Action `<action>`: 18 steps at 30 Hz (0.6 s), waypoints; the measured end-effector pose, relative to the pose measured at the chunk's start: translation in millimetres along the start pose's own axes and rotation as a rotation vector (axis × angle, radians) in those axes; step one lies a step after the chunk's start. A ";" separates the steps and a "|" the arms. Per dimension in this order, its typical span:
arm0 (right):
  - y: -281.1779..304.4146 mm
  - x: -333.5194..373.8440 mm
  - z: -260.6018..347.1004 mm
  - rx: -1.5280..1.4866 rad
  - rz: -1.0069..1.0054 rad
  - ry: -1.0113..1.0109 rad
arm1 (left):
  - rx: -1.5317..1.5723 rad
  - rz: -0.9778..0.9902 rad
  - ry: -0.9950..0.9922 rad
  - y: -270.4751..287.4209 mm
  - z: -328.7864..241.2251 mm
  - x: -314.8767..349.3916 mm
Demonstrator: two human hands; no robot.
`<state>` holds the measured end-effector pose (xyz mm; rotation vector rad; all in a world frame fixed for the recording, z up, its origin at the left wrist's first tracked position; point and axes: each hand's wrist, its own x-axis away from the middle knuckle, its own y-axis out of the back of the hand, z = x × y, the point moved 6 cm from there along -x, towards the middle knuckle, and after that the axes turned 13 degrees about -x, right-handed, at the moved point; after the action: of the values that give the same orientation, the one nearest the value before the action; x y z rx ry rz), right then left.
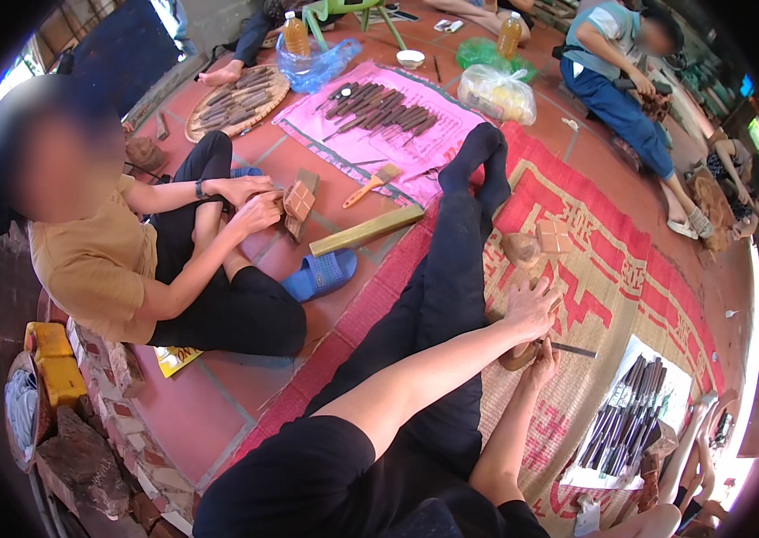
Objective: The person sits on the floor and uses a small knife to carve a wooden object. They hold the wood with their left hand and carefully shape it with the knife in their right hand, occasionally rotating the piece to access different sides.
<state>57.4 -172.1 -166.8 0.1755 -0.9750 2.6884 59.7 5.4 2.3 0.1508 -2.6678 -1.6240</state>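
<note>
My left hand [532,311] reaches across to a brown carved wood piece [516,358] beside my legs. Its fingers are bent over the work, and part of what they grip is hidden. Just below, my right hand [541,366] is closed around a thin dark metal tool, which looks like a carving chisel [575,350]. The chisel's bar sticks out to the right. Beyond my left hand, a rounded wooden lump [521,249] and a block with crossed lines [553,237] rest on the red and tan mat [599,269].
On my left, a seated person [97,251] holds a wood block [300,199]. A wooden bar [366,229], a brush [373,184] and a blue slipper [321,274] lie between us. Chisels lie on a pink cloth [299,125] ahead and white paper [680,381] at right.
</note>
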 end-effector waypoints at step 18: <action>-16.3 6.3 13.0 -0.013 -0.241 -0.012 | -0.032 -0.069 0.001 -3.2 4.2 0.8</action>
<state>56.5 -167.2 -145.6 0.2869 -0.9107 2.4641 58.8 7.6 -2.6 0.2459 -2.6624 -1.6846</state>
